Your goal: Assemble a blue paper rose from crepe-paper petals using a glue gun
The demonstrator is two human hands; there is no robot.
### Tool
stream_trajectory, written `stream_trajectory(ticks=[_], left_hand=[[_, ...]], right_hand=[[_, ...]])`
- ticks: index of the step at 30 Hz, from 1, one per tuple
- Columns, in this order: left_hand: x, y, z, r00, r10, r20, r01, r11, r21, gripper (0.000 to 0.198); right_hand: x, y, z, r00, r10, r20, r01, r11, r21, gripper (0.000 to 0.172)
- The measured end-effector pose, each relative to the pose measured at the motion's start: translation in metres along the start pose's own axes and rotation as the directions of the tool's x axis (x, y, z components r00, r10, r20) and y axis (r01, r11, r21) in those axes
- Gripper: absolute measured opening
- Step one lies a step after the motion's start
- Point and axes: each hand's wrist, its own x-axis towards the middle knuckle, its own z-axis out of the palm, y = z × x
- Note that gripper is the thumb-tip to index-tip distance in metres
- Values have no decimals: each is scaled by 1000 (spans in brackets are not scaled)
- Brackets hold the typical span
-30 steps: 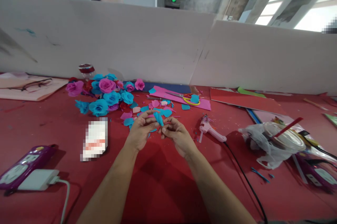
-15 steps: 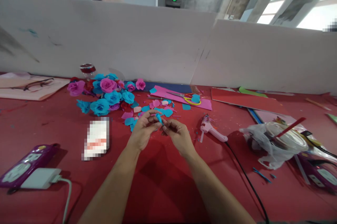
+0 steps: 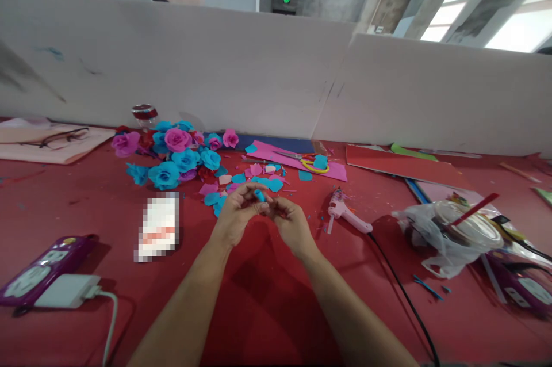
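A small rolled piece of blue paper (image 3: 259, 195) is pinched between the thumb and fingers of my left hand (image 3: 237, 213). My right hand (image 3: 291, 222) meets it from the other side, its fingertips closed together at the lower end of the roll; what they grip there is too small to make out. Just behind the hands lie loose blue and pink paper petals (image 3: 275, 184). To the left of them is a bunch of blue, pink and red paper roses (image 3: 164, 175). A pink glue gun (image 3: 351, 216) rests to the right of my right hand.
Scissors with yellow handles (image 3: 317, 168) lie on a pink paper strip (image 3: 338, 172). At right stands a jar in a plastic bag (image 3: 446, 257); at left, a purple power strip (image 3: 71, 257) with a white charger (image 3: 64, 292). The glue gun's black cord (image 3: 401, 286) runs toward the front edge.
The blue paper roll has turned slightly between my fingers and looks more tightly rolled. Both hands stay in nearly the same place.
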Motion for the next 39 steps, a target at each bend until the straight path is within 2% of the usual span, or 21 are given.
stream_trajectory(ticks=[3,8,13,17,21,24,26,31,39], left_hand=[[0,0,0,1000,-15,6,15,1000,15,31],[0,0,1,998,18,-65,-15,999,35,38],[1,-2,3,991,77,-110,-67,993,96,32],[3,-9,3,987,22,-162,-13,998,54,34],[7,-16,0,991,-65,-116,57,996,-66,36],[8,-17,-1,983,-121,-140,102,985,-138,34],[7,-15,0,978,-160,-136,143,981,-132,33],[4,-10,3,971,-237,-17,235,968,-82,33],[3,-6,0,973,-222,61,227,971,-81,25]], right_hand=[[0,0,1,1000,10,12,-10,1000,15,13],[-1,2,1,1000,-11,-2,11,1000,8,7],[-2,3,2,1000,-25,-18,25,1000,5,5],[-3,2,5,1000,15,-15,-15,999,32,11],[-2,1,5,996,83,-37,-76,986,148,11],[-2,0,2,992,117,-45,-105,972,210,9],[-2,0,1,991,129,-44,-116,967,227,9],[-3,-3,3,989,146,31,-149,955,258,9],[-3,-2,2,990,130,63,-142,954,263,11]])
